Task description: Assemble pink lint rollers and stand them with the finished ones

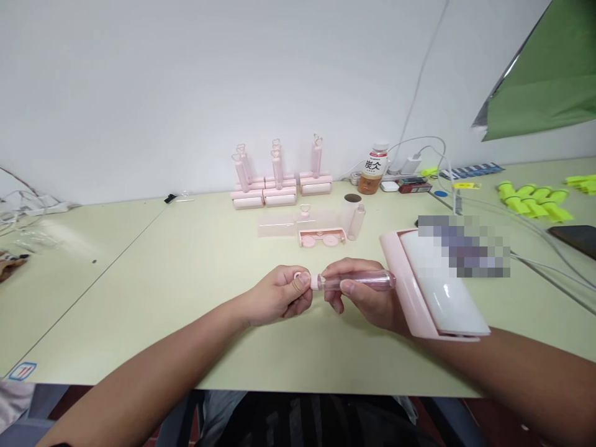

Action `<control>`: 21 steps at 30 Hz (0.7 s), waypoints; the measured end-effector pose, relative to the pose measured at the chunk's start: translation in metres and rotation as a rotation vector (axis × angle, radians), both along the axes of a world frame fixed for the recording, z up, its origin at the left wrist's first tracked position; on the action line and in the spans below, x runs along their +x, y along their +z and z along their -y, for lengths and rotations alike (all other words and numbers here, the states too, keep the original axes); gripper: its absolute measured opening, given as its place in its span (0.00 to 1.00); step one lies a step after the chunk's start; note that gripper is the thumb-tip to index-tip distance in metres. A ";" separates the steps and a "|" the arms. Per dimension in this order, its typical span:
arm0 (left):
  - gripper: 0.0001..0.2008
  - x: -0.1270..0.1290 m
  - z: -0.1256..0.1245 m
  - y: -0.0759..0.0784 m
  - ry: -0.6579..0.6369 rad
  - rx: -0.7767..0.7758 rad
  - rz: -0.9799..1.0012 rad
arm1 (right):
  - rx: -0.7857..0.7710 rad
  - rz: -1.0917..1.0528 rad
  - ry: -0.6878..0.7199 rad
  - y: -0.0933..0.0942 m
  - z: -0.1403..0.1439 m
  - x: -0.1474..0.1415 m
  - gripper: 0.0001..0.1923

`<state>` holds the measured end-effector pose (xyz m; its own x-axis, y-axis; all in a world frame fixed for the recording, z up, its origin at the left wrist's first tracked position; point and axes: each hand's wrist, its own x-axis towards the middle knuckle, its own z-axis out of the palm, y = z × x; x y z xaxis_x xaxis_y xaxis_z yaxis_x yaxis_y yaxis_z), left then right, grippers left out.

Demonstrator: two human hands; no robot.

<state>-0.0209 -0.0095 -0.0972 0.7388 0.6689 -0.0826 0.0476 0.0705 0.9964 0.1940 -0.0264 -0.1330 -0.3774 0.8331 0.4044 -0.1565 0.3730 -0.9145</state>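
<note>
A pink lint roller (444,288) with a white roll is held sideways above the table, its head to the right. My right hand (372,304) is closed around its clear pink handle (372,280). At the handle's left end, my left hand (291,293) pinches a small pink end cap (314,282) with a loop. The cap meets the handle's end; whether it is fully seated I cannot tell. Just beyond my hands lie an open pink roller housing (322,239), a loose clear handle tube (356,222) and a white paper roll (349,211).
Several finished-looking lint rollers (280,195) stand by the wall. Farther right are a drink bottle (374,171), a charger with white cables (412,162), yellow-green plastic pieces (533,202) and a dark phone (575,239). A green sheet (549,81) hangs at upper right.
</note>
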 end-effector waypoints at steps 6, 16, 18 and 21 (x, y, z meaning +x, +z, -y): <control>0.27 0.007 0.005 -0.004 0.019 -0.008 0.042 | 0.009 -0.107 0.057 -0.003 0.004 -0.004 0.11; 0.22 -0.001 -0.013 -0.018 0.236 0.752 -0.239 | -0.385 -0.247 0.015 0.000 -0.006 -0.017 0.15; 0.20 -0.001 -0.019 -0.020 0.306 0.930 -0.324 | -0.437 -0.280 -0.011 0.004 -0.009 -0.019 0.18; 0.17 -0.005 -0.031 -0.019 0.258 1.065 -0.385 | -0.401 -0.208 -0.099 0.011 -0.010 -0.019 0.21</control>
<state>-0.0256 0.0214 -0.1157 0.6190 0.6620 0.4227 0.4665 -0.7428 0.4802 0.1754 -0.0167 -0.1220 -0.2335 0.9671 0.1012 -0.3335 0.0181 -0.9426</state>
